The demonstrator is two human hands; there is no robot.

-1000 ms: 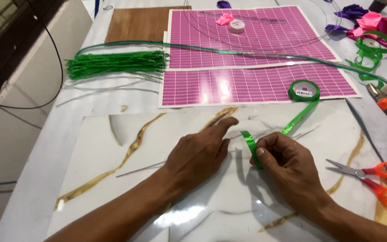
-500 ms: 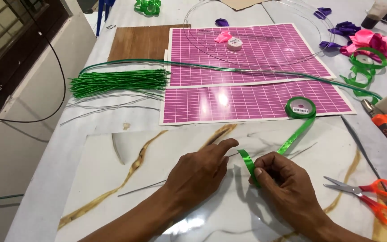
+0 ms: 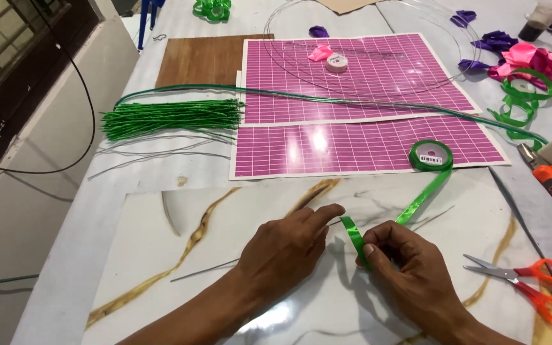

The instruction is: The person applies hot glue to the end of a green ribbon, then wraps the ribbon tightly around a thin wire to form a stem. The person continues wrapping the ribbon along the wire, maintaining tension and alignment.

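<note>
On the marble-patterned table (image 3: 180,255), the right hand (image 3: 410,268) pinches green ribbon (image 3: 354,239); the left hand (image 3: 285,252) steadies a thin wire (image 3: 206,271).

I read this as a craft workbench: pink gridded sheets (image 3: 352,96), a bundle of green-wrapped wires (image 3: 170,118), a green ribbon spool (image 3: 430,155), orange-handled scissors (image 3: 525,287) and ribbon scraps (image 3: 531,64) cover the marble-patterned table (image 3: 180,255).

Two hands, left (image 3: 282,255) and right (image 3: 410,271); one green ribbon roll (image 3: 430,155); two pink grid sheets (image 3: 352,70) (image 3: 352,148); one pair of orange scissors (image 3: 525,281); one bundle of green wires (image 3: 170,118).
</note>
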